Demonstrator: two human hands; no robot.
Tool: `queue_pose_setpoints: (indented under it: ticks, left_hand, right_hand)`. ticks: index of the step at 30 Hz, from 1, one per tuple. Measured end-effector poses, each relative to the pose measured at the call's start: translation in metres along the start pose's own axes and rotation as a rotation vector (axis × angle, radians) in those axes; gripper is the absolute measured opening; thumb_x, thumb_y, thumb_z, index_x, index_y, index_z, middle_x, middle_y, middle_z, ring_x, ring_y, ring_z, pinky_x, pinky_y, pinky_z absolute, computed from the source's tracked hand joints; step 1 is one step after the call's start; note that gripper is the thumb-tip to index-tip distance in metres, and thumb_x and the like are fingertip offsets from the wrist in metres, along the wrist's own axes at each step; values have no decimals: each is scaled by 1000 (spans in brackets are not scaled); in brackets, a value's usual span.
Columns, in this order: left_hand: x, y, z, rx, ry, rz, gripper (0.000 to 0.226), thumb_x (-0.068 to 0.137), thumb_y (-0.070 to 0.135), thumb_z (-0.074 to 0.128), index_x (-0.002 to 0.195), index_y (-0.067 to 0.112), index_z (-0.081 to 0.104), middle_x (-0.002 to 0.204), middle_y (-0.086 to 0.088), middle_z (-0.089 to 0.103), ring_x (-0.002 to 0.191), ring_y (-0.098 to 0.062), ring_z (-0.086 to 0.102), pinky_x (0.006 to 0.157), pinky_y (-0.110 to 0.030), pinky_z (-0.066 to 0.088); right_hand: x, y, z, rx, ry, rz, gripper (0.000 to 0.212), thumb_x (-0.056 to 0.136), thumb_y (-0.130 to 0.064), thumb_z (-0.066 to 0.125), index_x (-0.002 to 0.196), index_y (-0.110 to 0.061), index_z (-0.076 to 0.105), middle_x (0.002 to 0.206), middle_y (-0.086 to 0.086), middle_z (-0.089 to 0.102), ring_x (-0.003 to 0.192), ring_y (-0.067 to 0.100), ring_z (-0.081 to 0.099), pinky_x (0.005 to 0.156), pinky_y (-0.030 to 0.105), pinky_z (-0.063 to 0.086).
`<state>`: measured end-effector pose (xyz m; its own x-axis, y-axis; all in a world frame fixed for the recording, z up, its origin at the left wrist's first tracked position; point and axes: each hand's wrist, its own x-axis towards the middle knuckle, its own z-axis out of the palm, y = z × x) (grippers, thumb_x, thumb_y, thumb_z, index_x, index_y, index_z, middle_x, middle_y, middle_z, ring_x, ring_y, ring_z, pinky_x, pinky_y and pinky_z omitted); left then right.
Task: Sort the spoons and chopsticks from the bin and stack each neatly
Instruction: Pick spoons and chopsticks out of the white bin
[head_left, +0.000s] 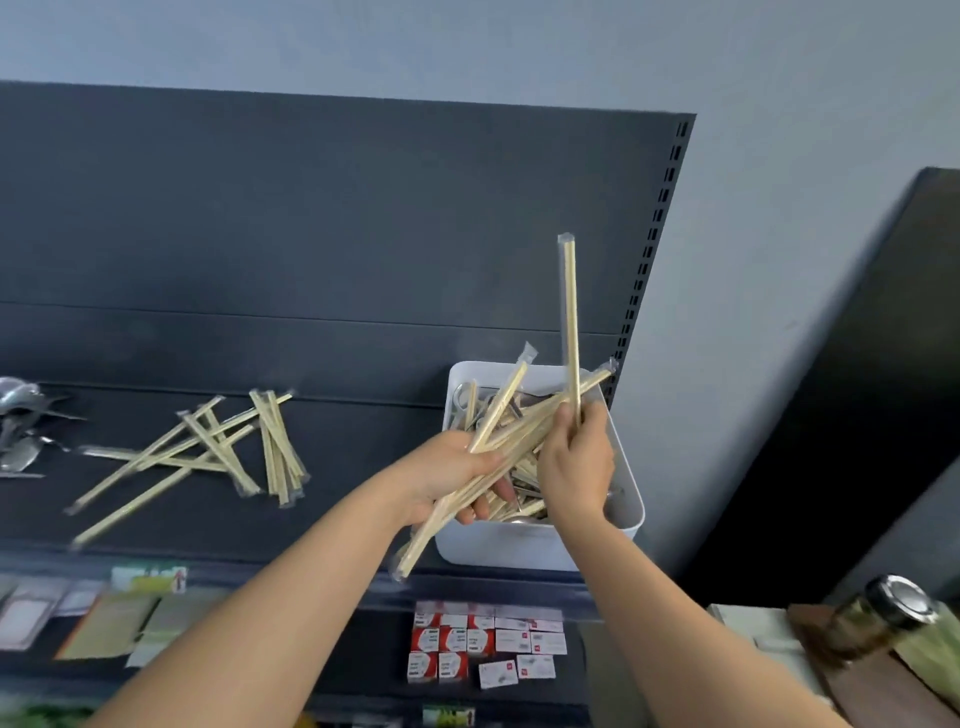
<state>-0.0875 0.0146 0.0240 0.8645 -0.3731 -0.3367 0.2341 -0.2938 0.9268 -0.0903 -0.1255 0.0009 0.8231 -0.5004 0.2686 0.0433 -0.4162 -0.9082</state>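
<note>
Gathering step: left hand grips a chopstick bundle; right hand pinches one chopstick upright above the bin. Next, probably add it to the bundle.

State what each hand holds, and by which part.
Left hand grips a bundle of wrapped chopsticks around its middle. Right hand pinches one wrapped chopstick pair near its lower end, upright above the bin.

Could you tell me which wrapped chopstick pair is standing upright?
The chopstick pair held by the right hand over the bin; all others slant or lie flat.
</note>
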Motion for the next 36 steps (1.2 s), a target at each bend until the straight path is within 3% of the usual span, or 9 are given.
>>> queue_pose_setpoints:
  ticks: [3, 8, 16, 19, 21, 24, 29, 32, 36]
  left_hand:
    - [-7, -3, -6, -54, 98, 44, 12, 100, 19, 51, 105, 11, 60, 84, -10, 68, 52, -19, 57, 43, -27, 46]
    - [-23, -15, -34, -109, 251, 78, 11, 95, 17, 61, 98, 7, 64, 75, -11, 70, 53, -23, 63, 49, -31, 53]
    - [-39, -43, -105, -221, 412, 65, 18, 100, 23, 53, 93, 7, 60, 74, -14, 61, 51, -23, 58, 44, -30, 52]
    - [-40, -65, -154, -198, 478, 25, 25, 99, 26, 52, 92, 5, 61, 74, -15, 63, 57, -27, 62, 51, -36, 56]
    - [-40, -84, -192, -70, 546, -18, 27, 95, 32, 56, 88, 7, 65, 76, -13, 67, 65, -29, 64, 63, -37, 54]
    - [-44, -110, -248, 130, 648, -94, 24, 98, 27, 52, 81, 15, 63, 73, -5, 62, 62, -22, 57, 56, -29, 48]
    - [-48, -145, -327, 531, 672, -216, 26, 98, 35, 49, 102, 16, 67, 98, -6, 68, 91, -28, 63, 75, -34, 48]
    - [-47, -166, -361, 684, 640, -283, 30, 100, 40, 44, 104, 19, 64, 102, -4, 67, 94, -28, 62, 78, -35, 49]
    - [-38, -184, -388, 978, 584, -302, 33, 101, 40, 39, 115, 19, 61, 117, -5, 57, 110, -27, 55, 86, -38, 44]
  right_hand:
    - [-9, -17, 10, 76, -119, -47, 23, 102, -32, 39, 83, -20, 43, 69, -2, 53, 62, 15, 51, 57, 32, 39]
    - [-22, -39, 44, 57, -294, -75, 20, 100, -27, 45, 83, -18, 47, 69, -1, 53, 62, 14, 50, 57, 31, 39]
    - [-43, -71, 128, 148, -427, -48, 13, 97, -15, 50, 85, -18, 54, 67, -5, 54, 61, 11, 48, 64, 30, 43]
    - [-52, -79, 170, 145, -426, -27, 13, 97, -14, 51, 84, -16, 55, 67, -6, 53, 61, 11, 47, 65, 30, 43]
    - [-60, -84, 200, 132, -438, -1, 13, 98, -16, 50, 86, -15, 56, 68, -6, 53, 63, 13, 47, 68, 32, 44]
    - [-71, -92, 247, 80, -486, 29, 13, 98, -16, 47, 90, -14, 56, 72, -3, 54, 67, 16, 48, 68, 33, 43]
    - [-86, -100, 316, 4, -560, 85, 19, 98, -17, 44, 81, -22, 50, 74, -3, 55, 68, 17, 51, 71, 39, 49]
    - [-90, -94, 347, -110, -621, 139, 12, 97, -21, 42, 89, -22, 51, 89, 4, 62, 86, 30, 62, 83, 48, 54]
    - [-90, -81, 362, -425, -646, 110, 20, 97, -19, 37, 106, -15, 55, 118, 11, 49, 86, 28, 53, 77, 33, 43]
